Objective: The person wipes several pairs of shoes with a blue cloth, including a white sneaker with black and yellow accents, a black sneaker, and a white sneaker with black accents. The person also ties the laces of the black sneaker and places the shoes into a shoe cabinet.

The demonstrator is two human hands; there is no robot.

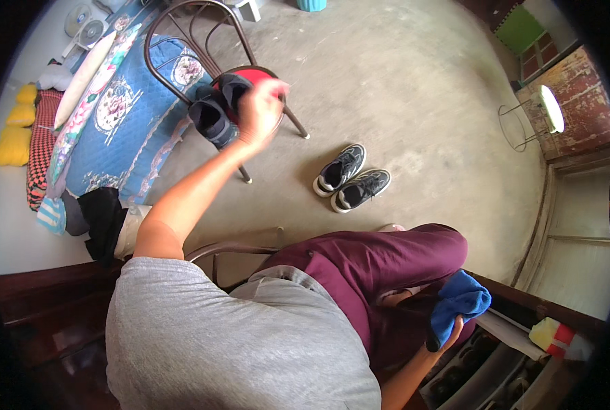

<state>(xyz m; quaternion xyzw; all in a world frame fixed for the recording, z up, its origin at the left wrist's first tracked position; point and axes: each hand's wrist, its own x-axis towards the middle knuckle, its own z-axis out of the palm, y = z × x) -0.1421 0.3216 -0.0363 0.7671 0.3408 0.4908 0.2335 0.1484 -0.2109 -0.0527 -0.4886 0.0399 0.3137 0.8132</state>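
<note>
My left hand [261, 115] is blurred and reaches over a metal-framed chair with a red seat [254, 75]. It is beside a pair of dark shoes [211, 123] resting on that seat; whether its fingers hold anything is not clear. Low at the right, my right hand [452, 334] grips a bunched blue cloth [461, 297] next to my bent leg in maroon trousers [366, 261]. A pair of black and grey sneakers with pale soles [353, 179] stands on the concrete floor in front of me.
A bed with a blue quilted cover [92, 148] lies at the left, with yellow cushions [15, 128] and a white fan [89, 33]. Toward the right stands a stool with a white top [550, 108]. An open shelf of footwear [469, 364] is at the lower right.
</note>
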